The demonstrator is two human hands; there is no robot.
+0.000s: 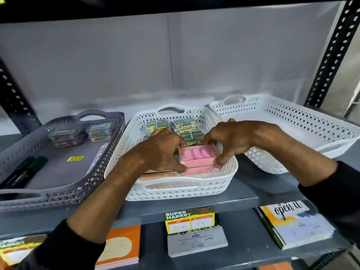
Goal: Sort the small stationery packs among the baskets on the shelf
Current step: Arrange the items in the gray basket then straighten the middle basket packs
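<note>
Three baskets stand on the shelf. In the middle white basket [224, 172] both hands grip a stack of pink packs [196, 156]: my left hand [161, 151] holds its left end, my right hand [228, 141] its right end. Behind the stack lie several small yellow-and-blue packs [185, 129]. A peach-coloured pack [157, 175] lies in the basket under my left wrist. The grey basket [58, 193] on the left holds clear packs of coloured clips [99, 131] and dark markers [25, 170]. The white basket [303, 125] on the right holds nothing that I can see.
A yellow sticker [75, 158] lies on the grey basket's floor. A supermarket price tag [190, 219] hangs on the shelf's front edge. Below it, notebooks [296, 223] and an orange pad [120, 246] lie on the lower shelf. Perforated black posts [331, 53] frame the shelf.
</note>
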